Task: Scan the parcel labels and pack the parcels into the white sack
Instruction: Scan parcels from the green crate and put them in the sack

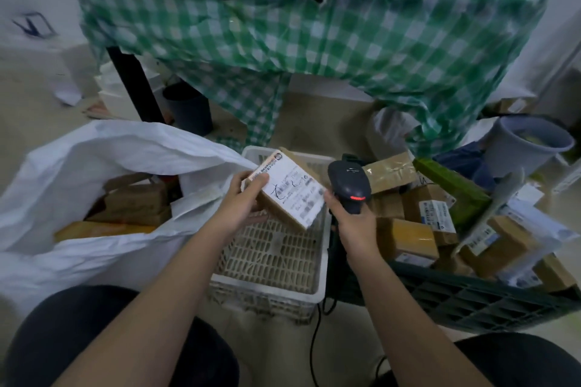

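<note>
While the left hand [240,198] grips a parcel [287,190] by its left end, thumb curled over the top edge of the label [292,188], the right hand [347,217] is wrapped round the handle of a black scanner [349,181]. The parcel is tilted, label up, held above a white basket [267,289] and just left of the scanner's head, whose red light glows on its near face. The two seem not quite to touch, though blur makes that hard to settle. A black cable [314,342] trails down from the scanner between the person's knees.

The white sack [94,151] gapes open at the left, just beside the left hand, with brown parcels already lying inside. To the right of the right hand, a dark crate [471,302] holds a heap of taped boxes [408,236] and labelled packets. Behind stands a table under a green checked cloth [283,31], a grey bin [531,143] by its right end.
</note>
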### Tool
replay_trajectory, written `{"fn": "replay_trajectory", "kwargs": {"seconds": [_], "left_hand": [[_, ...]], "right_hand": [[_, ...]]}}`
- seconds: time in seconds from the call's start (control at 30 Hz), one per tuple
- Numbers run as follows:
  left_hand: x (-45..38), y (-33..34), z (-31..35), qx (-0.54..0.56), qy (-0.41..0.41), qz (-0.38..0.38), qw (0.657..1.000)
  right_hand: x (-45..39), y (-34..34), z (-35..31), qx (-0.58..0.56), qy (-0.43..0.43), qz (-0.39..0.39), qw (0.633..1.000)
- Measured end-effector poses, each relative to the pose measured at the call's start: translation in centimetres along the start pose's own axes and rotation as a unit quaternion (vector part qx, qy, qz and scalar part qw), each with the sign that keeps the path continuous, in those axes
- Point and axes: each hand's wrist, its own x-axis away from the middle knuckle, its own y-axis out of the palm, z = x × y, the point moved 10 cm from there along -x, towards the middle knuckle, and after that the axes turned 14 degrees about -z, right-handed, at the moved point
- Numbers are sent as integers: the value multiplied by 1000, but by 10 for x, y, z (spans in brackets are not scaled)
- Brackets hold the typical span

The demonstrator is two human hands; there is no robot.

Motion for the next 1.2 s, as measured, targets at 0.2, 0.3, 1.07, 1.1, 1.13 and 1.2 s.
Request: {"fn": "replay_trajectory", "kwargs": {"seconds": [0.2,0.3,1.07,1.1,1.13,1.2], "left_hand": [[8,-12,-16,72,-28,39,996],[8,-18,-23,137,-28,74,987],[-1,13,-53,-2,-89,-135,987],[1,12,-53,-1,-90,-136,987],[2,12,-53,0,-91,-139,986],[5,11,-49,-2,-89,-137,987]], "right_hand": [[2,7,-1,-15,-16,30,999],[1,1,-4,-11,-38,48,998],[-14,17,-5,-8,-6,28,1000],[-14,18,-5,-10,-5,24,1000],[-14,18,-6,-12,-6,22,1000],[-15,18,-7,-12,-5,18,1000]]}}
